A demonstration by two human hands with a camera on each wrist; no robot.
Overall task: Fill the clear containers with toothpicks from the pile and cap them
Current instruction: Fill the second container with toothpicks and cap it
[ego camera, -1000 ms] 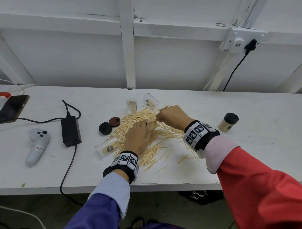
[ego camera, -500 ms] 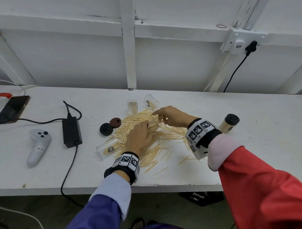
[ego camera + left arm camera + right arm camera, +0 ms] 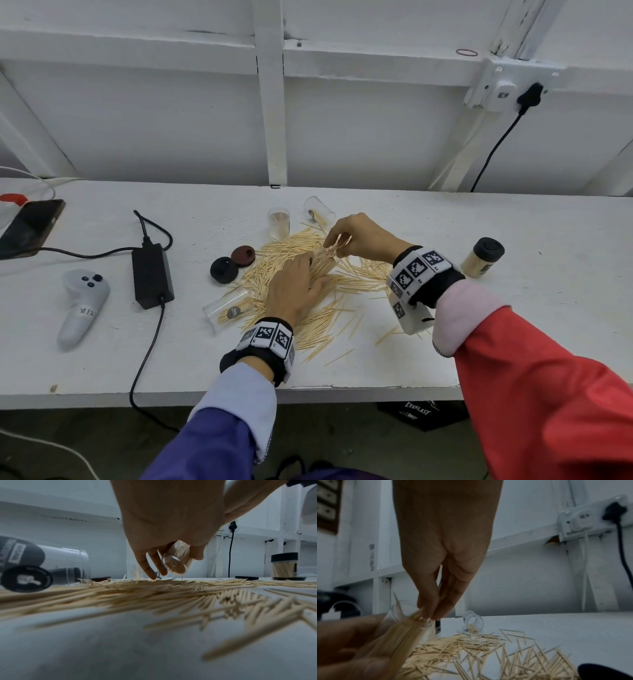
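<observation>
Floor writing: black box under the tabletop edge [image 3: 416, 413] reads "EVERLAST" in white.
Left hand: left hand [image 3: 294, 291] curls its fingers and thumb round a clear cylindrical plastic container packed with toothpicks [image 3: 177, 561], tilted, its open mouth raised over the pile.
Right hand: right hand [image 3: 363, 236] pinches a few toothpicks at that container's mouth, fingertips [image 3: 429, 613] touching the stick ends.
Pile: loose heap of pale wooden toothpicks [image 3: 291, 270] spreads on the white tabletop [image 3: 531, 325] under both hands.
Lying container: clear container on its side [image 3: 226, 308] at the pile's left edge carries a round black label; its writing is too blurred to read.
Caps: round black cap [image 3: 224, 270] and round dark-red cap [image 3: 243, 256] lie touching, just left of the pile.
Far containers: clear upright container with a few toothpicks [image 3: 278, 222] and a clear tipped container [image 3: 318, 214] sit beyond the pile.
Capped container: black-capped container full of toothpicks [image 3: 483, 257] stands right of the pile, well apart.
Left side: white game controller with a small handwritten label, not legible [image 3: 82, 305], black power adapter [image 3: 152, 275], dark phone [image 3: 29, 228].
</observation>
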